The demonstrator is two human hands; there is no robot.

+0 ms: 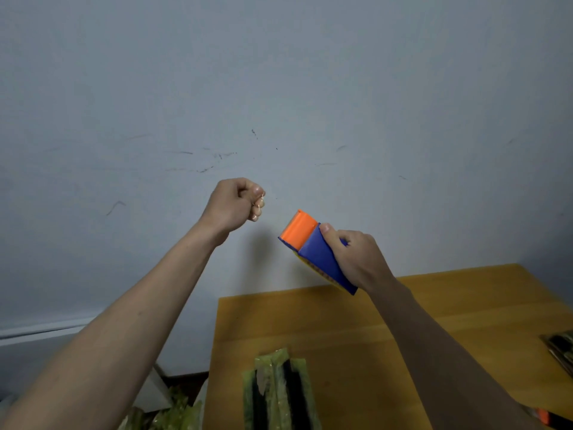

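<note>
Two bare arms run uncovered from the near edge to the hands; the left forearm (148,305) is long and smooth; the right forearm (434,342) lies in shadow; the left hand (235,201) shows short, plain nails; thin golden loops (260,202) sit at its fingers, worn or held I cannot tell; the right hand (356,256) shows one short, plain thumbnail.

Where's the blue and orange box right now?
Head view, right of centre: the blue and orange box is gripped in the right hand, before the wall, above the far edge of the wooden table.
</note>
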